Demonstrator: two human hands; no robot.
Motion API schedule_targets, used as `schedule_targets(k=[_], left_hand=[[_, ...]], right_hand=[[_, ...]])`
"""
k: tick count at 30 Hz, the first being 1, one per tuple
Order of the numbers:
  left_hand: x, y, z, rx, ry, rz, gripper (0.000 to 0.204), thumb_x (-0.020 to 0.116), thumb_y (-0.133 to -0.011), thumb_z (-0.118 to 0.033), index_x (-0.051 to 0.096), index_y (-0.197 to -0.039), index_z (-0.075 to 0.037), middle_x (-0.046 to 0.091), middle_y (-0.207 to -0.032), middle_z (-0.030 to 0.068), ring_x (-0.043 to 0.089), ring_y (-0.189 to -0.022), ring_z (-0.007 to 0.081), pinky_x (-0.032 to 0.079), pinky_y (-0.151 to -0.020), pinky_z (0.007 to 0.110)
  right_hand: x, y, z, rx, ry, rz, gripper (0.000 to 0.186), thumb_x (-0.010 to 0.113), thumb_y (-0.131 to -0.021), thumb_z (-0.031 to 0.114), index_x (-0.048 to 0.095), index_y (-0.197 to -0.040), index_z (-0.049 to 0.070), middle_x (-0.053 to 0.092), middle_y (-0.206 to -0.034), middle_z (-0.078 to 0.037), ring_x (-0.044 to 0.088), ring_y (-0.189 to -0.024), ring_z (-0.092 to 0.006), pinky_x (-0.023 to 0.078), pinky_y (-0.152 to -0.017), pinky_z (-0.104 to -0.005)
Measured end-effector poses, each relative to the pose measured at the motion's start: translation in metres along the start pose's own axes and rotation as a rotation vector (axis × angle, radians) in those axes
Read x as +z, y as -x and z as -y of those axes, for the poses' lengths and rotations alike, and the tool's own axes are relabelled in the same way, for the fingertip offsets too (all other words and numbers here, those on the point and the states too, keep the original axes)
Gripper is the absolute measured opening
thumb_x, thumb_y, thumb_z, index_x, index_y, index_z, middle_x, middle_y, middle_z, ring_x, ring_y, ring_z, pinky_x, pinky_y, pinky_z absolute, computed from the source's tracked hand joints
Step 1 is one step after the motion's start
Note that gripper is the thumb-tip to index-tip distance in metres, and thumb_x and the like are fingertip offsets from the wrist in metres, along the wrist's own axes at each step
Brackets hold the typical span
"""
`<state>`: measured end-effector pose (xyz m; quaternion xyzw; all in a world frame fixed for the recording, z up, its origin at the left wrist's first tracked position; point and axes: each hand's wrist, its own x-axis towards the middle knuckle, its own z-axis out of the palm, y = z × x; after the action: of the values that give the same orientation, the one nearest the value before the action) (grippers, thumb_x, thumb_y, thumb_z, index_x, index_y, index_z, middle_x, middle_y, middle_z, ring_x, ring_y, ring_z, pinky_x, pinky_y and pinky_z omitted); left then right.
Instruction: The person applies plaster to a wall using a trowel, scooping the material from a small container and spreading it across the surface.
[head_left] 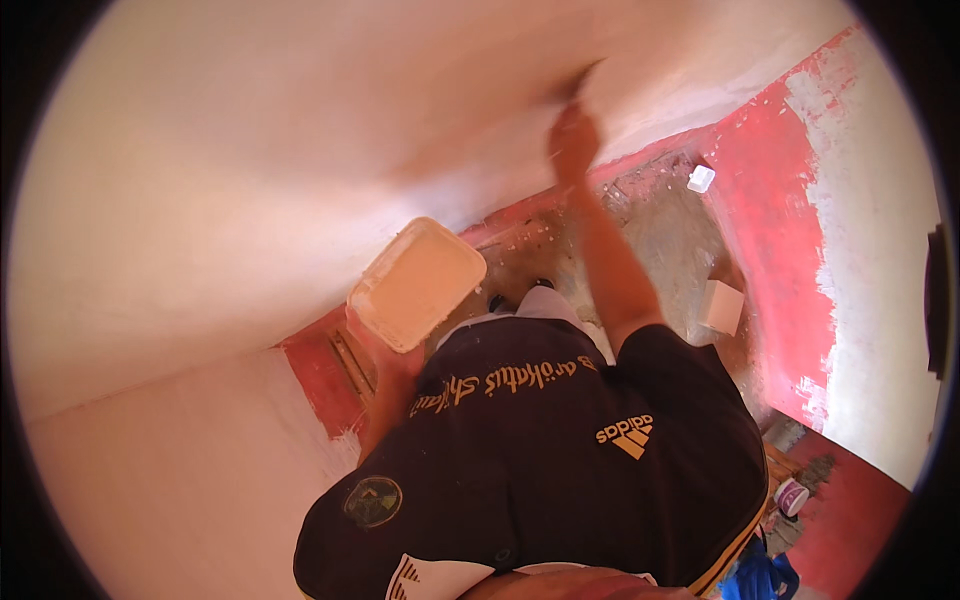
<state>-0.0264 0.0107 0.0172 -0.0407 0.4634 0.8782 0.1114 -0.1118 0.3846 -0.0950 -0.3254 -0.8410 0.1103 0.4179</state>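
Pale tub in the left hand, dark tool up at the wall.
From here, the left grip clasps the tub's near end — its long axis slants rightward, toward the wall. The right hand, blurred, looks closed on the tool, which juts beyond it — angled away and rightward.
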Motion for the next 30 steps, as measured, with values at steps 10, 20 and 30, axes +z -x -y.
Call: schedule_targets(k=[10,20,30], left_hand=[[0.008,0.024,-0.002,0.006,-0.065,-0.054,0.064,0.034,-0.102,-0.062,0.044,-0.146,-0.015,0.051,-0.145,0.0044,0.048,-0.134,0.0255,0.041,-0.111,0.044],[0.056,0.023,0.041,0.119,0.140,-0.132,0.062,0.037,-0.105,-0.055,0.047,-0.140,-0.005,0.057,-0.132,0.0065,0.057,-0.121,0.0200,0.050,-0.099,0.037],[0.180,0.020,0.138,0.147,0.138,-0.076,0.056,0.048,-0.103,-0.048,0.051,-0.137,-0.003,0.059,-0.130,0.0097,0.059,-0.119,0.0213,0.051,-0.100,0.038]], right_hand=[[-0.092,-0.037,-0.009,0.164,-0.402,-0.074,0.026,0.058,-0.098,0.021,0.071,-0.113,0.004,0.072,-0.082,-0.016,0.069,-0.072,-0.0320,0.053,-0.063,-0.0410],[-0.078,0.043,0.033,-0.318,-0.697,0.205,0.016,0.062,-0.098,0.012,0.070,-0.103,-0.001,0.070,-0.090,-0.019,0.067,-0.081,-0.0362,0.053,-0.074,-0.0422],[-0.213,-0.091,-0.166,0.293,-0.946,0.396,0.024,0.058,-0.100,0.004,0.060,-0.124,-0.002,0.069,-0.105,-0.009,0.065,-0.098,-0.0163,0.053,-0.086,-0.0300]])
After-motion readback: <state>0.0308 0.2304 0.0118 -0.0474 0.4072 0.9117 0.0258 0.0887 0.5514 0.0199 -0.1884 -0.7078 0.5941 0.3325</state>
